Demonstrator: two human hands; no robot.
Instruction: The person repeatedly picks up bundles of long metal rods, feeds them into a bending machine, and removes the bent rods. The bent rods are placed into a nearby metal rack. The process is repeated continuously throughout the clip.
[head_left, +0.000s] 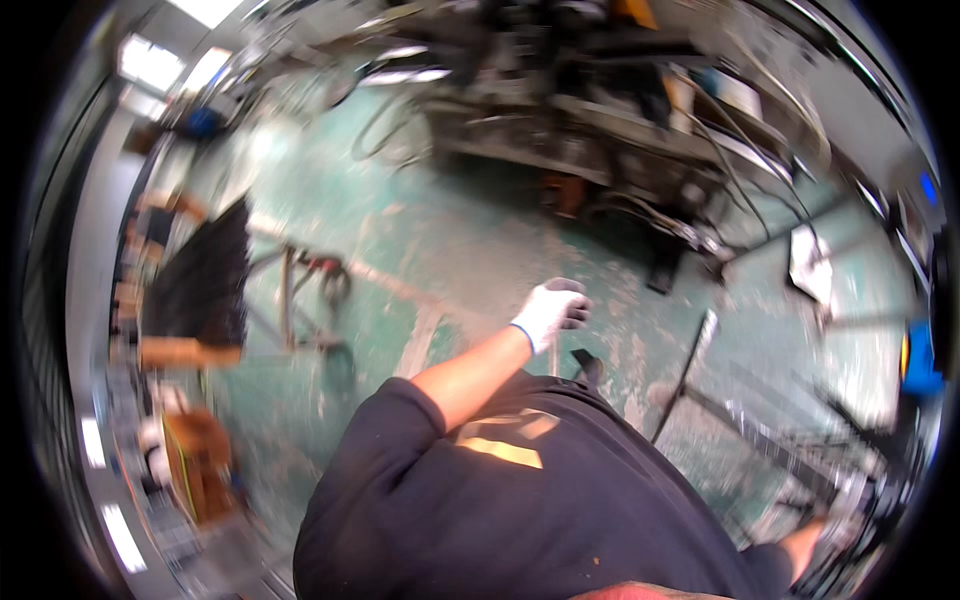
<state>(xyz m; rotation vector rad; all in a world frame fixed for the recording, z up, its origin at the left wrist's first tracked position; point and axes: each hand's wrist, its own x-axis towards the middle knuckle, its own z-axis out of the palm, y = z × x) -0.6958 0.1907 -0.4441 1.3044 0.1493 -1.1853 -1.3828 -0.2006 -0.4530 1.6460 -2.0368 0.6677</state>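
Observation:
My left hand (552, 312), in a white work glove with a blue cuff and darker finger areas, hangs in front of my body over the green floor. Its fingers are loosely bent and a little apart, with nothing seen between them. Far out at the lower right, my right hand (843, 512) is stretched sideways and smeared by motion. It is beside a dark metal frame (760, 435) with long bars; whether it grips the frame does not show.
Ahead stands a large grey machine (520, 145) with hoses and cables. To the left is a metal stand (290, 300) beside a dark stack (200, 285) on an orange-brown base. An orange-brown box (200, 465) lies nearer. A blue object (922, 358) is at the far right.

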